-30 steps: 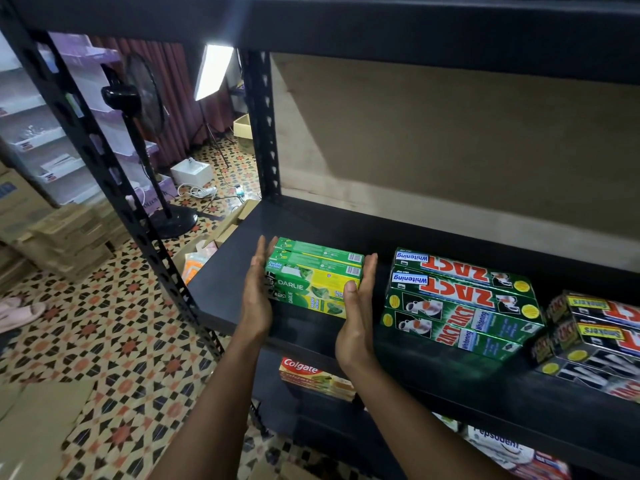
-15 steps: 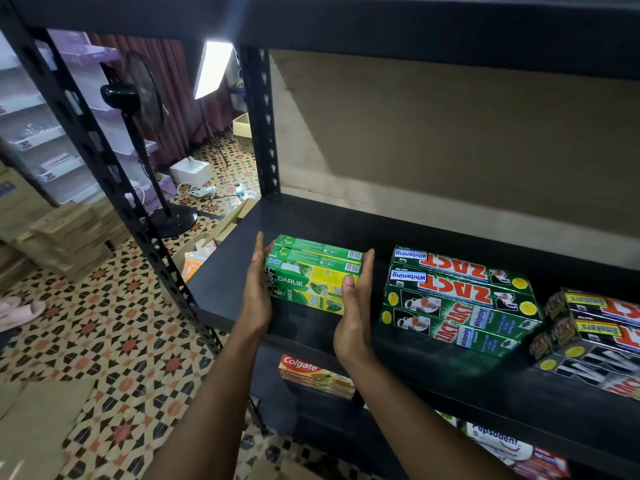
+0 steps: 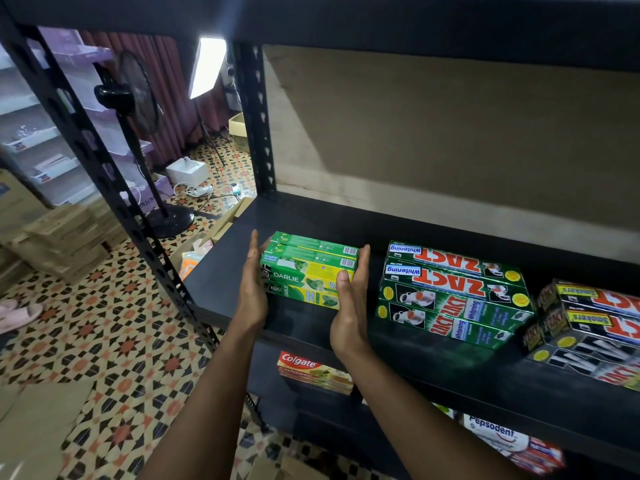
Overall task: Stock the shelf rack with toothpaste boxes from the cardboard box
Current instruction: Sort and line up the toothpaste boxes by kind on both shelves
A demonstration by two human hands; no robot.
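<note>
Palms of left hand (image 3: pixel 251 289) and right hand (image 3: pixel 349 306) hide Darlie stack (image 3: pixel 308 270) ends.

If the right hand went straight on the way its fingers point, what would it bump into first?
The right hand points along the end of the Darlie boxes, into the gap beside the Zact boxes, so likely the back board first, though depth is hard to judge.

The Darlie toothpaste boxes (image 3: pixel 308 271), green and yellow, lay flat in a small stack near the front left corner of the black shelf (image 3: pixel 225 271). My left hand (image 3: pixel 252 289) and right hand (image 3: pixel 349 306) pressed flat against its two short ends.
</note>
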